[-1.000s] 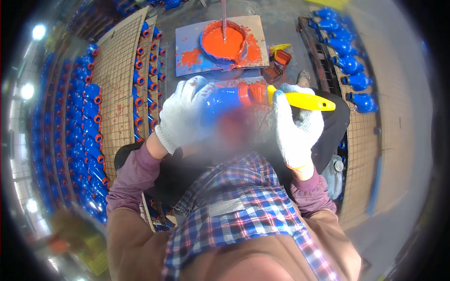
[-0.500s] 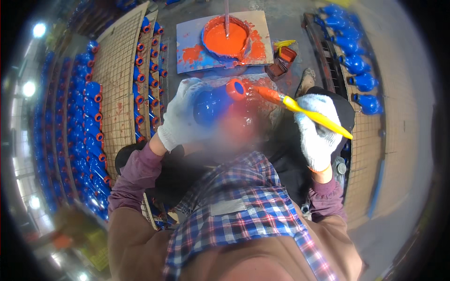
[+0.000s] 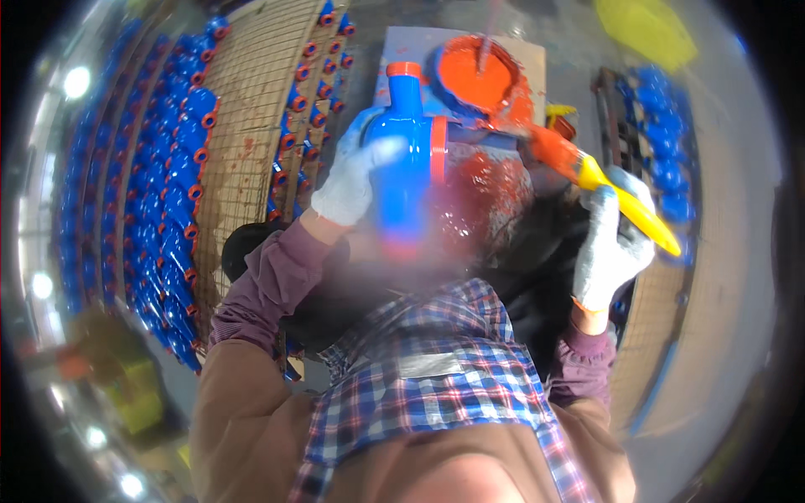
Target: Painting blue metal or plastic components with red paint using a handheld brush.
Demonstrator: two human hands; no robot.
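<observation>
My left hand, in a white glove, grips a blue pipe fitting with orange-painted ends and holds it upright in front of me. My right hand, also gloved, is closed on the yellow handle of a paintbrush. The brush's orange-loaded bristles point up and left, toward the fitting's orange flange and just below a round tub of orange paint. The tub sits on a paint-smeared board.
Rows of blue fittings with orange ends lie on wire-mesh racks to my left. More blue fittings stand on a rack at the right. A yellow object lies at the top right.
My left hand has lifted and turned the blue fitting upright, closer to the camera. My right hand has swung the brush out to the right, its bristles now near the paint tub.
</observation>
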